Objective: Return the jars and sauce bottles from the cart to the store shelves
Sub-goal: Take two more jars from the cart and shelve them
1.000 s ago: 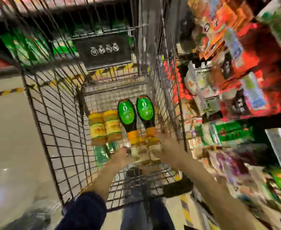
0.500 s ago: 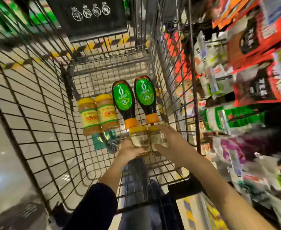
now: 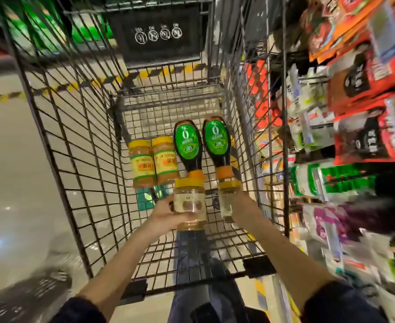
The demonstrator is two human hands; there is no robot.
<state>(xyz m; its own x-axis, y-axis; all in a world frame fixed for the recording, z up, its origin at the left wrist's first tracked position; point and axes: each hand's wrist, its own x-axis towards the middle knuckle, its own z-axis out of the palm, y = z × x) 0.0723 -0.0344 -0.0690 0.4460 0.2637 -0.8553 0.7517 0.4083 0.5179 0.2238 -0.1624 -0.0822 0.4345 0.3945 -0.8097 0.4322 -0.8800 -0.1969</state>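
Inside the wire cart (image 3: 59,145), my left hand (image 3: 162,214) grips a clear yellow-lidded jar (image 3: 189,203) and my right hand (image 3: 243,209) grips a second such jar (image 3: 225,201). Both jars are lifted a little above the cart floor and stand apart. Beyond them lie two dark sauce bottles with green labels and orange caps, the left one (image 3: 188,148) and the right one (image 3: 217,145). To their left lie two amber jars with yellow lids, one (image 3: 143,163) beside the other (image 3: 166,159).
Store shelves (image 3: 355,113) packed with bagged goods run along the cart's right side. A black sign panel (image 3: 159,33) hangs at the cart's far end. Pale floor with a yellow-black stripe (image 3: 3,97) lies to the left. A person's legs in jeans (image 3: 199,264) show below the cart.
Both hands have lifted the two clear jars and drawn them apart; a second ago they were side by side low in the cart. The view has tilted up.
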